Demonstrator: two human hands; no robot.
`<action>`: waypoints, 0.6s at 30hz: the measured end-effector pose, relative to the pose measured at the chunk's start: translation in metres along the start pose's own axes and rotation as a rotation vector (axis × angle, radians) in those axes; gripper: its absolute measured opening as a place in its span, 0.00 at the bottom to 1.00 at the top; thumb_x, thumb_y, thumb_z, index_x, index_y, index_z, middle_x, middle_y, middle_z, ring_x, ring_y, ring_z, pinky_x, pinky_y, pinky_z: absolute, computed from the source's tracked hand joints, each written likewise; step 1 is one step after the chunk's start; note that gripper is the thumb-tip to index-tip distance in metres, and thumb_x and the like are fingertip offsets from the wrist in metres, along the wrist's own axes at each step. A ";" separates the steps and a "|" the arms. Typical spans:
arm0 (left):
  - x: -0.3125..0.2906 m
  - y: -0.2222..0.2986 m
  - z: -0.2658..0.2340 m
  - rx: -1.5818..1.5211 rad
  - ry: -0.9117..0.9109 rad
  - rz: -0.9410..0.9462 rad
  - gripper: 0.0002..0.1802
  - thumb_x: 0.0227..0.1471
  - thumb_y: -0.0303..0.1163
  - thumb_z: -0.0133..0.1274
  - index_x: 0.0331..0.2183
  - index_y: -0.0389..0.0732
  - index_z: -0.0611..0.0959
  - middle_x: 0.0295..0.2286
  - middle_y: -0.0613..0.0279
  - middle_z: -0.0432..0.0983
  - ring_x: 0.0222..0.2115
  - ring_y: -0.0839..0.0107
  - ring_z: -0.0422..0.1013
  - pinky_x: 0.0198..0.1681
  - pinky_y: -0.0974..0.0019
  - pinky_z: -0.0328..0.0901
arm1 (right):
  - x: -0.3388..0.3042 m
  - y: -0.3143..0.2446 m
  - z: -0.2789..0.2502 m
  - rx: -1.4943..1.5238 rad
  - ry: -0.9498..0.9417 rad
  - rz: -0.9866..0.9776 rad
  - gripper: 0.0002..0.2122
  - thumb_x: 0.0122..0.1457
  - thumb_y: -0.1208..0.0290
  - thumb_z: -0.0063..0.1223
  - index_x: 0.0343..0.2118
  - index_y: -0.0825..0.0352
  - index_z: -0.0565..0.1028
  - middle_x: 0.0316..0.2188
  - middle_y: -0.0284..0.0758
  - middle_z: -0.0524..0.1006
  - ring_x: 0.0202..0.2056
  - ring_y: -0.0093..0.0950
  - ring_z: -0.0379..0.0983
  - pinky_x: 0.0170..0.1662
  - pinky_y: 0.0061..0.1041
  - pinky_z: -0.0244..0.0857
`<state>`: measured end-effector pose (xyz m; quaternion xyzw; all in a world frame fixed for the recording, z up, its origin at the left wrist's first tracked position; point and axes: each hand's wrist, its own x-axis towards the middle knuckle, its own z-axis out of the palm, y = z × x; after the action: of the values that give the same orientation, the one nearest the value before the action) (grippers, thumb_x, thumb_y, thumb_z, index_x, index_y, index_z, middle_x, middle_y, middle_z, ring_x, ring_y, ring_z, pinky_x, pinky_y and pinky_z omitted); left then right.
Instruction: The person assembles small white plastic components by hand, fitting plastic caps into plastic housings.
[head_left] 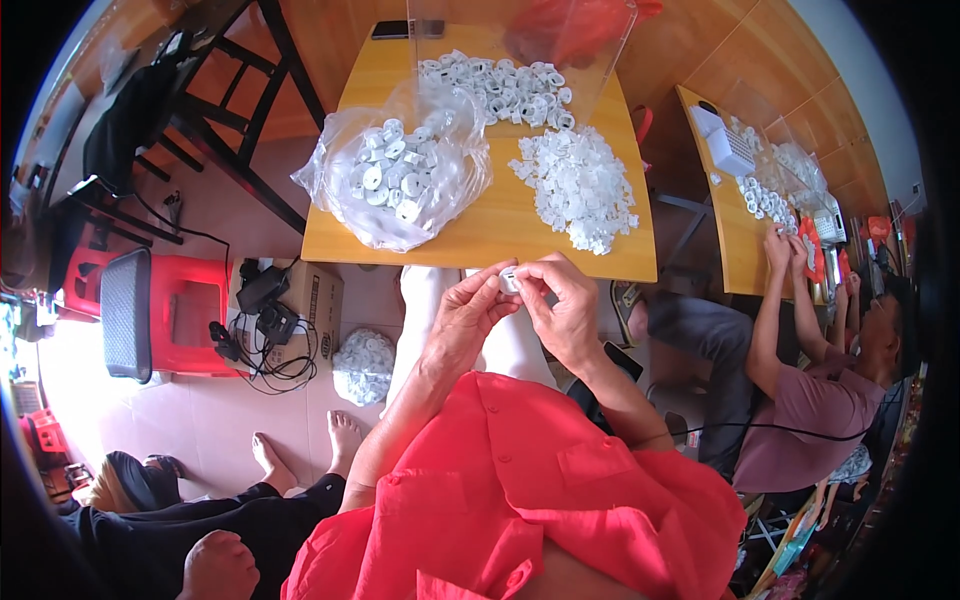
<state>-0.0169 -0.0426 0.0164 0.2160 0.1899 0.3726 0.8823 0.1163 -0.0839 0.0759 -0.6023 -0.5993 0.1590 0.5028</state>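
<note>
A small round white plastic part (510, 281) is pinched between my two hands, just in front of the table's near edge. The fingers of my left hand (468, 307) hold it from the left, and my right hand (564, 312) grips its right side with thumb and forefinger. On the wooden table (480, 226) ahead, a clear plastic bag (335, 185) lies open around many white round parts (392, 172). To its right is a heap of small translucent white pieces (583, 187). Farther back, white ring-shaped parts (505, 90) are piled by a clear upright panel (585, 45).
A dark phone (407, 29) and a red bag (570, 30) are at the table's far side. Left on the floor are a red stool (190, 310), a cardboard box (318, 310) with black cables, and a filled bag (363, 367). Another person (810, 410) works at the right table (735, 235).
</note>
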 end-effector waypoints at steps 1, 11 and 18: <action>0.000 0.000 0.002 0.000 0.000 -0.001 0.16 0.58 0.29 0.44 0.47 0.35 0.74 0.40 0.57 0.74 0.38 0.71 0.72 0.43 0.69 0.69 | -0.001 0.002 0.001 -0.025 -0.003 -0.018 0.05 0.48 0.85 0.55 0.29 0.70 0.74 0.23 0.33 0.72 0.22 0.21 0.69 0.25 0.18 0.63; 0.000 0.001 0.010 0.068 0.082 -0.012 0.15 0.58 0.28 0.43 0.46 0.35 0.74 0.39 0.55 0.75 0.38 0.70 0.73 0.44 0.69 0.70 | 0.002 0.006 -0.002 0.035 -0.016 0.041 0.04 0.49 0.84 0.55 0.28 0.71 0.74 0.23 0.33 0.72 0.22 0.21 0.69 0.26 0.19 0.64; 0.001 0.003 0.008 0.118 0.072 -0.009 0.15 0.58 0.28 0.44 0.46 0.35 0.75 0.40 0.54 0.75 0.38 0.69 0.74 0.44 0.68 0.70 | 0.004 0.006 -0.004 -0.033 -0.022 -0.019 0.05 0.48 0.84 0.55 0.28 0.71 0.73 0.23 0.34 0.72 0.22 0.23 0.69 0.25 0.20 0.63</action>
<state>-0.0145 -0.0421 0.0244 0.2536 0.2440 0.3643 0.8622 0.1237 -0.0806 0.0739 -0.6030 -0.6131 0.1511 0.4875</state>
